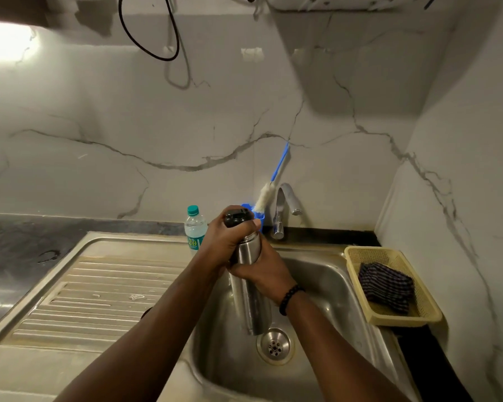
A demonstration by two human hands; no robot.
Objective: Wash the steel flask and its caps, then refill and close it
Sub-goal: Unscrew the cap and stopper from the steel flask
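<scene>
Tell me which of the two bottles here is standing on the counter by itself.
The clear plastic water bottle with the green cap, behind the drainboard. The steel flask is gripped by the left hand and right hand over the sink.

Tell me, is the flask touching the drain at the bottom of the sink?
Apart. The head view shows both hands holding the flask up over the sink, its bottom end hanging above the drain.

Home kitchen, steel sink (336, 274), tap (282, 210), marble-look wall (128, 126)
</scene>
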